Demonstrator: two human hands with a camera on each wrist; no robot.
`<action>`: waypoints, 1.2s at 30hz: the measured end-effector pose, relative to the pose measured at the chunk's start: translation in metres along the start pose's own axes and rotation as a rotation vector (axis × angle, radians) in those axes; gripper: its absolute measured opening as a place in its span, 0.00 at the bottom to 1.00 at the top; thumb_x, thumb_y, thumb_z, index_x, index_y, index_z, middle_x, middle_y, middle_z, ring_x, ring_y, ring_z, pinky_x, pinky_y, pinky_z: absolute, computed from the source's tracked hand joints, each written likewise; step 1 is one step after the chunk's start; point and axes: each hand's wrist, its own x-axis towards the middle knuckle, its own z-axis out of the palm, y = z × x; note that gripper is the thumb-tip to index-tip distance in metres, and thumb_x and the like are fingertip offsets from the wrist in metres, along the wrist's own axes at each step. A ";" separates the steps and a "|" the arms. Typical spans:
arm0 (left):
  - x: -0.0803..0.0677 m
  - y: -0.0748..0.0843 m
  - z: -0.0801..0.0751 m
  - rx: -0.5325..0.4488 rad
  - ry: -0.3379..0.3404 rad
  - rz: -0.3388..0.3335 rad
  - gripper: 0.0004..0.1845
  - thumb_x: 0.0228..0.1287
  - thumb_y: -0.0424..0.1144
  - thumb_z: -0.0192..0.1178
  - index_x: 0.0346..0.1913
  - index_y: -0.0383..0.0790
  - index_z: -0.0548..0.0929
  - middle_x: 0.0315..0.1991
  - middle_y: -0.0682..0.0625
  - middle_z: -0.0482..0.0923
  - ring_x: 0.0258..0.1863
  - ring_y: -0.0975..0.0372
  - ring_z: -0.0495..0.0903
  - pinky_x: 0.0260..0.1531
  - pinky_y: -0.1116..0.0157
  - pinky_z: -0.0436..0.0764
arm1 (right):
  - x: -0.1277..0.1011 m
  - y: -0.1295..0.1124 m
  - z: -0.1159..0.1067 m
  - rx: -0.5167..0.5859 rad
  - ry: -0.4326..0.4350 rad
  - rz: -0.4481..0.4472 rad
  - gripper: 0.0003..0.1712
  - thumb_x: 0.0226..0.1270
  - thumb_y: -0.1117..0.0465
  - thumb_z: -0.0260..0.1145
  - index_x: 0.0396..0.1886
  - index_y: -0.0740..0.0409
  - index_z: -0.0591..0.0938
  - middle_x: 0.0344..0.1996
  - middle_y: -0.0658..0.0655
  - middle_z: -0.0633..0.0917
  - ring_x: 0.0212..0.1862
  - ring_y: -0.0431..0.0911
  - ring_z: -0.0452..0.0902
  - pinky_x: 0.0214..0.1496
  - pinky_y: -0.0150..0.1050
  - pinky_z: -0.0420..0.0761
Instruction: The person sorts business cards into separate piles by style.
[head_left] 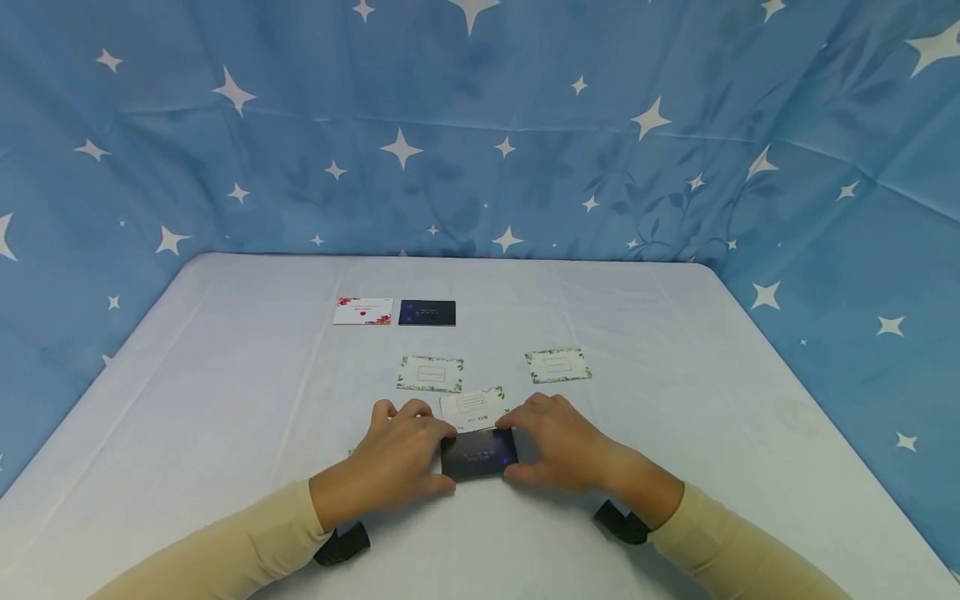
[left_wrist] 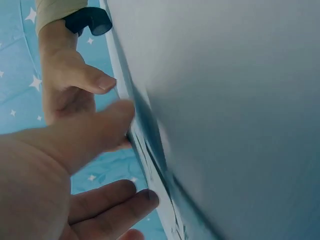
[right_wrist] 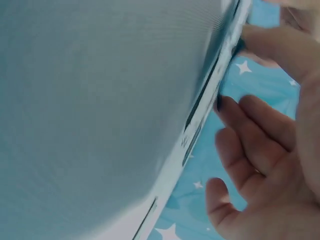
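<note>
Dark card (head_left: 478, 452), near the pale worktop's (head_left: 225, 375) front edge, has its side edges hidden under both hands. Left hand (head_left: 397, 462) and right hand (head_left: 558, 442) pinch it from either side with curled fingers. A white card (head_left: 471, 408) lies just behind, partly covered.

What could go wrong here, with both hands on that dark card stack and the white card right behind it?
1. The left hand and right hand hold the dark blue rectangular card stack only at its short ends; a squeeze could bow it or let cards slide out.
2. The white green-bordered card overlaps the stack's far edge and could get dragged.
3. Further green-bordered cards lie close behind; a forward push might knock them askew.
</note>
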 end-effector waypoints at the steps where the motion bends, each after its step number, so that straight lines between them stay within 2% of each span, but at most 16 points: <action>1: 0.001 -0.001 -0.001 0.002 0.010 -0.004 0.29 0.47 0.53 0.79 0.51 0.43 0.87 0.43 0.56 0.85 0.50 0.59 0.71 0.43 0.50 0.59 | 0.001 0.000 -0.001 0.007 0.012 0.004 0.28 0.58 0.50 0.76 0.55 0.57 0.83 0.48 0.50 0.84 0.52 0.46 0.74 0.57 0.51 0.69; 4: 0.004 -0.005 -0.006 -0.005 0.048 -0.027 0.27 0.49 0.50 0.79 0.52 0.44 0.86 0.46 0.56 0.85 0.52 0.58 0.71 0.44 0.50 0.59 | 0.009 -0.002 -0.008 0.004 0.047 0.014 0.28 0.58 0.51 0.76 0.56 0.58 0.82 0.48 0.51 0.84 0.52 0.48 0.74 0.57 0.53 0.70; 7: 0.013 -0.016 -0.015 -0.029 0.074 -0.064 0.27 0.51 0.48 0.78 0.55 0.45 0.85 0.48 0.55 0.85 0.54 0.57 0.71 0.45 0.49 0.59 | 0.026 -0.001 -0.017 -0.013 0.054 0.054 0.30 0.59 0.50 0.76 0.58 0.58 0.82 0.51 0.52 0.84 0.54 0.50 0.74 0.59 0.54 0.70; 11: 0.037 -0.046 -0.031 -0.068 0.078 -0.119 0.28 0.55 0.45 0.76 0.60 0.45 0.83 0.52 0.52 0.83 0.59 0.53 0.69 0.49 0.47 0.57 | 0.067 0.008 -0.029 -0.032 0.047 0.119 0.31 0.62 0.49 0.74 0.61 0.57 0.81 0.54 0.55 0.84 0.56 0.52 0.74 0.61 0.54 0.69; 17: 0.082 -0.095 -0.048 -0.090 0.017 -0.184 0.29 0.62 0.45 0.71 0.66 0.45 0.78 0.59 0.45 0.78 0.65 0.49 0.63 0.54 0.44 0.54 | 0.129 0.028 -0.035 0.013 0.028 0.233 0.33 0.65 0.48 0.72 0.66 0.56 0.78 0.57 0.57 0.81 0.58 0.52 0.71 0.61 0.50 0.70; 21: 0.104 -0.120 -0.050 -0.097 -0.026 -0.224 0.30 0.65 0.46 0.69 0.69 0.47 0.76 0.60 0.44 0.75 0.66 0.49 0.60 0.54 0.44 0.52 | 0.157 0.041 -0.033 0.045 0.018 0.292 0.34 0.66 0.48 0.71 0.68 0.55 0.76 0.58 0.58 0.79 0.58 0.52 0.70 0.62 0.49 0.69; 26: 0.120 -0.145 -0.043 -0.116 -0.058 -0.267 0.30 0.66 0.46 0.68 0.70 0.48 0.74 0.62 0.45 0.73 0.68 0.49 0.58 0.54 0.45 0.51 | 0.183 0.053 -0.024 0.087 0.004 0.334 0.33 0.67 0.49 0.70 0.69 0.53 0.75 0.60 0.59 0.77 0.59 0.52 0.69 0.62 0.48 0.68; 30: 0.127 -0.156 -0.038 -0.122 -0.084 -0.298 0.30 0.67 0.46 0.67 0.70 0.48 0.74 0.64 0.44 0.72 0.69 0.49 0.56 0.54 0.44 0.51 | 0.197 0.058 -0.015 0.091 -0.012 0.359 0.32 0.68 0.49 0.69 0.69 0.53 0.75 0.61 0.58 0.77 0.60 0.52 0.68 0.63 0.48 0.68; 36: 0.132 -0.161 -0.035 -0.122 -0.107 -0.348 0.30 0.67 0.46 0.66 0.71 0.48 0.73 0.66 0.43 0.71 0.71 0.48 0.55 0.55 0.44 0.50 | 0.206 0.058 -0.008 0.072 -0.029 0.375 0.32 0.69 0.49 0.69 0.69 0.53 0.75 0.60 0.57 0.78 0.60 0.52 0.69 0.64 0.48 0.67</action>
